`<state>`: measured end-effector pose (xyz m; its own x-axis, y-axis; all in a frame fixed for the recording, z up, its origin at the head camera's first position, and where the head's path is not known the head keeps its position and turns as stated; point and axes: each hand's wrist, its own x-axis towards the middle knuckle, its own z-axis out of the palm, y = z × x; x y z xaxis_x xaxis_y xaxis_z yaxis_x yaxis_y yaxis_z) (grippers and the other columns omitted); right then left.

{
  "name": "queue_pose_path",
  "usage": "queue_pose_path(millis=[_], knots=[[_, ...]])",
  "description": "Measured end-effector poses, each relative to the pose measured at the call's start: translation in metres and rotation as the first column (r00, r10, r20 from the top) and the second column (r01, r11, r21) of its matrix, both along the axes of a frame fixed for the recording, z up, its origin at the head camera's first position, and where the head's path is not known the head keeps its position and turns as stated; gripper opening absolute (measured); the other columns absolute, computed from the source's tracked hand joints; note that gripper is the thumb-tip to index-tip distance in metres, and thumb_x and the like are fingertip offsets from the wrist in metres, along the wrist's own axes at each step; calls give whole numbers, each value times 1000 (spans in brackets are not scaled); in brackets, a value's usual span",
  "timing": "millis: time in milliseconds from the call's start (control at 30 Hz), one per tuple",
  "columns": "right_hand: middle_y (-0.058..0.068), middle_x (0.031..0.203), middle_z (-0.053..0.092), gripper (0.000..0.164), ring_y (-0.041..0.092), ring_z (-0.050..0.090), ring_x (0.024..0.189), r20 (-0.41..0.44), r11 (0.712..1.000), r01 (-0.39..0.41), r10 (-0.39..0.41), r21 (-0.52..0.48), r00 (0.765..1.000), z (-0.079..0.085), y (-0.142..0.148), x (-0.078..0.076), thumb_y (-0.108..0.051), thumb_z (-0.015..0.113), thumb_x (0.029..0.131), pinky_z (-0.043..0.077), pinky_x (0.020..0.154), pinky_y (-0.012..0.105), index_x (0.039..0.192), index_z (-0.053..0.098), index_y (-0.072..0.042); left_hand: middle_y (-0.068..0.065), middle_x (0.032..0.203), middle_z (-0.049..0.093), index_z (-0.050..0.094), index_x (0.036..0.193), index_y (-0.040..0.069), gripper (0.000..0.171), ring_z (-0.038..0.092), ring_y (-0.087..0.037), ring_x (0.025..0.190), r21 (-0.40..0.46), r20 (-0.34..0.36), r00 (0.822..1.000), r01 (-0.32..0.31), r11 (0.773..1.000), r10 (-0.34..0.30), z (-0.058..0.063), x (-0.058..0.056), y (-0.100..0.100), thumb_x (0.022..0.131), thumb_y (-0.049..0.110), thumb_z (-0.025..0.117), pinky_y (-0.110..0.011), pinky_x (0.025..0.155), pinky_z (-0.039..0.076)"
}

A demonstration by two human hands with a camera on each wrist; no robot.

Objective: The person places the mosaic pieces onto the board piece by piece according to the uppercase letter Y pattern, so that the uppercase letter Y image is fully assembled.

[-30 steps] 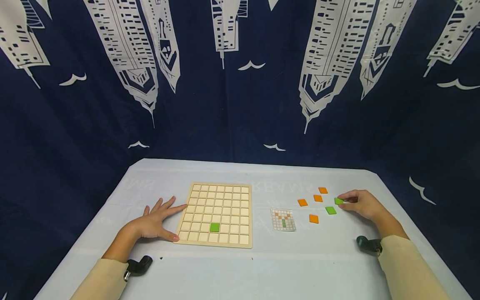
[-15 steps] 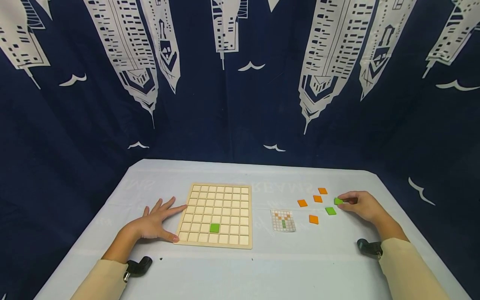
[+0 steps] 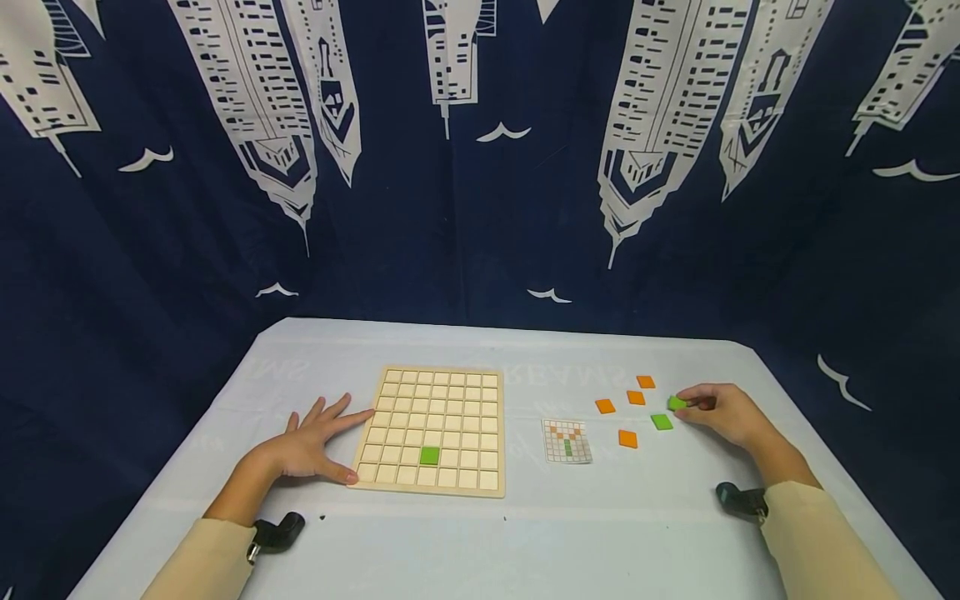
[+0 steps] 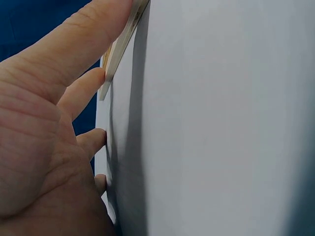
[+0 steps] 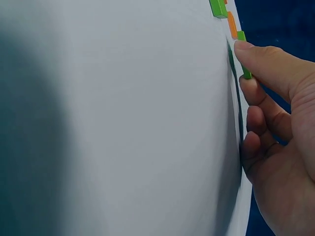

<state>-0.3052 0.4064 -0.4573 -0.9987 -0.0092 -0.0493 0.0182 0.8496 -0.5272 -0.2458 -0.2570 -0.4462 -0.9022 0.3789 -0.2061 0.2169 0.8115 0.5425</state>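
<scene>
My left hand [image 3: 303,446] lies with its fingers spread, thumb and index finger touching the left edge of a wooden grid board [image 3: 502,433]. A green square tile [image 3: 429,456] sits in one cell near the board's lower rows. Over on the right, my right hand [image 3: 723,410] pinches another green tile [image 3: 676,402] between thumb and index finger; the right wrist view shows this pinched tile [image 5: 247,73] on edge. Just below it on the table is a loose green tile [image 3: 662,422]. In the left wrist view, the thumb [image 4: 83,34] meets the board's edge [image 4: 120,49].
Several orange tiles [image 3: 627,438] lie scattered left of the right hand. A small printed pattern card [image 3: 567,442] rests between board and tiles. The white-covered table [image 3: 480,550] ends at a dark blue curtain [image 3: 480,233]. A black wrist device [image 3: 738,497] sits by the right sleeve.
The pinched green tile and the right hand have shifted very slightly; the right wrist sits a touch lower. The left hand, the board and the other tiles stay where they were.
</scene>
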Motion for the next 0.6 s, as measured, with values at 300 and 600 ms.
queue_pose_path(millis=[300, 600], knots=[[8, 100, 70, 45, 25, 54, 90, -24, 1000, 21, -22, -7, 999, -2, -1, 5, -29, 79, 89, 43, 74, 31, 123, 72, -1, -27, 170, 7, 39, 159, 21, 113, -8, -62, 152, 1, 9, 1000, -4, 1000, 4, 1, 1, 0, 64, 51, 93, -85, 109, -10], [9, 102, 73, 47, 22, 58, 89, -69, 999, 10, -14, -49, 997, -3, -4, 12, -34, 80, 88, 49, 69, 23, 122, 71, -3, -27, 170, 7, 39, 159, 22, 113, -8, -61, 152, 1, 14, 1000, -6, 1000, 6, 0, 0, 1, 64, 50, 93, -85, 109, -11]])
